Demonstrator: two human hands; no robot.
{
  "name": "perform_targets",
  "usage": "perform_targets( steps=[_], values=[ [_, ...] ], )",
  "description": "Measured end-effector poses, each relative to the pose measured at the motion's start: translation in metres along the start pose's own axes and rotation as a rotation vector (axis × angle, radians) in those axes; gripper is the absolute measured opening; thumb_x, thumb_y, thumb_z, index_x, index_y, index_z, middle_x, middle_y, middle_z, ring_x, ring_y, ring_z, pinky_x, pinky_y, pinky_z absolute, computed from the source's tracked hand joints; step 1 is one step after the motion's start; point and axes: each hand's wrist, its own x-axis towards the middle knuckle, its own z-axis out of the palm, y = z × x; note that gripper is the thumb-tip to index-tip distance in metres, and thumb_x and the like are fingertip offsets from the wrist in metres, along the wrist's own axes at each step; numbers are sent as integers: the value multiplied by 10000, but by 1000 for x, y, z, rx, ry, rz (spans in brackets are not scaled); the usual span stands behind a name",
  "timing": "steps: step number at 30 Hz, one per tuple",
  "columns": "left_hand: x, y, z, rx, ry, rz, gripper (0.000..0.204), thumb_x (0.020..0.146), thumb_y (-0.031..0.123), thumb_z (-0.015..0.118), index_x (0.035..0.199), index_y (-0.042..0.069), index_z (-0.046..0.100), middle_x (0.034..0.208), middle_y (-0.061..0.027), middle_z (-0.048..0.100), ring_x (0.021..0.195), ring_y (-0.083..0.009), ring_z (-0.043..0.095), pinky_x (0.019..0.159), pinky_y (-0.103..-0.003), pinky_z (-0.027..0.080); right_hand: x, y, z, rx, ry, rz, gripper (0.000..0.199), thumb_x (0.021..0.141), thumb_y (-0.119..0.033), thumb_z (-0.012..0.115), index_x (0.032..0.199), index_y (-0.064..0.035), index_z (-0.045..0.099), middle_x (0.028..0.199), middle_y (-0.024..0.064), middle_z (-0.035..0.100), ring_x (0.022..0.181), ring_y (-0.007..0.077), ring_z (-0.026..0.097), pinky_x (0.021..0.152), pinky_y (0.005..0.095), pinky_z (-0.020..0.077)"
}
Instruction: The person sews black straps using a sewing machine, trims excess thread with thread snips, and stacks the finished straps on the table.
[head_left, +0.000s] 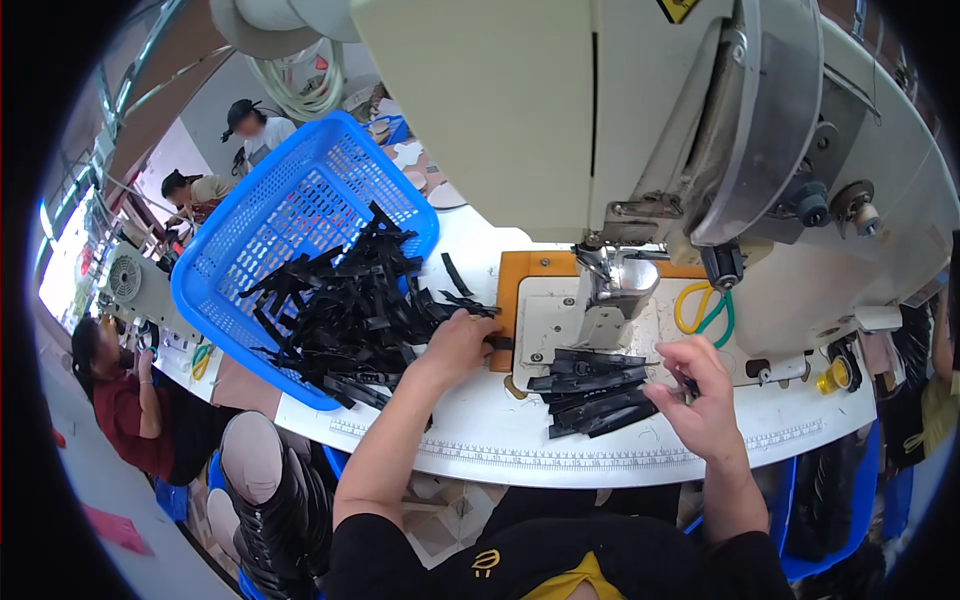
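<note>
Left hand (458, 345) reaches into the heap of black strips (350, 310) spilling from the tilted blue basket (290, 215), fingers curled on one. Right hand (700, 395) rests beside the stacked strips (592, 390) under the sewing machine (640, 130) on the worktop (480, 440), fingers pinching something small.

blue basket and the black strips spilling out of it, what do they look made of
Blue perforated basket: looks like moulded plastic, with a glossy, even grid of holes. Flat black strips: probably synthetic leather or coated fabric, thin with a dull sheen; the exact material is unclear.
</note>
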Motion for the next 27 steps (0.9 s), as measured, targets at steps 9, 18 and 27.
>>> perform_targets(
  steps=[9,18,27],
  values=[
    [2,91,-40,-879,228,472,110,718,-36,631,811,21,620,868,-65,555,811,-165,571,673,-255,466,41,-7,5,210,-117,-242,214,704,-110,706,845,-39,561,829,79,583,630,136,559,501,285,421],
    [55,141,-32,-458,769,676,241,641,-142,636,819,21,632,859,-84,584,737,-187,600,626,-259,490,96,1,-59,-658,65,-787,186,622,-105,583,806,-126,596,706,14,540,563,180,548,479,313,410],
    [76,156,-22,-279,969,601,243,599,-137,633,791,12,638,843,-111,556,760,-252,597,635,-306,504,118,28,-68,-641,171,-879,346,610,-34,633,933,-156,643,667,2,584,481,147,563,412,268,423]
  ],
)
